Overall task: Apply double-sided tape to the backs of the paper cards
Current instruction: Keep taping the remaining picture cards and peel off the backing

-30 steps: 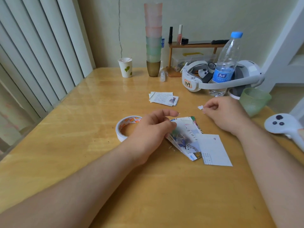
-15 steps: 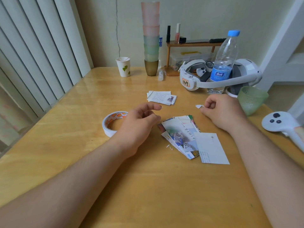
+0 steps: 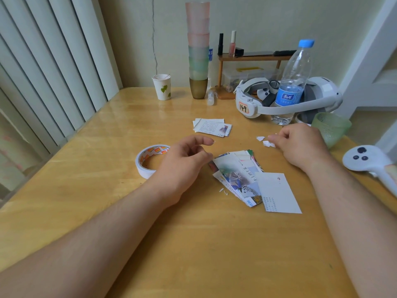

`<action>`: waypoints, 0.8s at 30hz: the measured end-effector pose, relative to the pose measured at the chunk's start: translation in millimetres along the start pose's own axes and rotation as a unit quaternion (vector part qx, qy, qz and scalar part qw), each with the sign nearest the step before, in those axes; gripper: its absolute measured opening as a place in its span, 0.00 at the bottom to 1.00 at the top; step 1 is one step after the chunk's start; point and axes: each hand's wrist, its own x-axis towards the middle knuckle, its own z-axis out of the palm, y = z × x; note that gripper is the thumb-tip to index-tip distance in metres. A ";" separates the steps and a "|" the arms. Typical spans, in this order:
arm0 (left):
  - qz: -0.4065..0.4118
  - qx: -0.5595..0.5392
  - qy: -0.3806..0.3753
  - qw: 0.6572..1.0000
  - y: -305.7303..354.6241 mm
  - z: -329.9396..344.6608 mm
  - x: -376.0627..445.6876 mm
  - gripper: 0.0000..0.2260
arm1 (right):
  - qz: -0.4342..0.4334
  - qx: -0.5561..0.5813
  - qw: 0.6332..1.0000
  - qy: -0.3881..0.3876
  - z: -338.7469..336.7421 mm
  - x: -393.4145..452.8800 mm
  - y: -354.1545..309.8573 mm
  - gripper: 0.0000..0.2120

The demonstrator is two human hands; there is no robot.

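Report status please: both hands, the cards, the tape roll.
Left hand open, empty, beside fanned cards. Right hand at white paper scraps; grip unclear. Tape roll untouched, partly behind left hand.

left hand (image 3: 182, 162): fingers loosely curled, empty | right hand (image 3: 300, 145): fingers curled inward

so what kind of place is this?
Probably a home desk in a bedroom or dorm: wooden table against vertical blinds, a small shelf with nail polish, stacked plastic cups, VR headset.
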 end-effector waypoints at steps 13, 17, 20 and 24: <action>-0.003 0.039 -0.001 0.999 -1.2 -1.1 -0.7 0.09 | -0.003 -0.002 1.000 -0.005 -6.6 -4.5 -6.8 0.19; 0.000 0.049 -0.004 0.999 -1.6 -1.0 -0.8 0.09 | -0.026 0.004 0.999 -0.036 -6.2 -7.5 -9.9 0.05; -0.003 0.053 -0.004 0.999 -1.4 0.0 -0.8 0.09 | -0.089 0.047 0.993 -0.060 -1.1 -14.9 -23.7 0.10; -0.003 0.063 -0.006 0.998 -0.9 1.4 -0.4 0.09 | -0.175 0.084 0.968 -0.162 14.0 -27.3 -44.5 0.10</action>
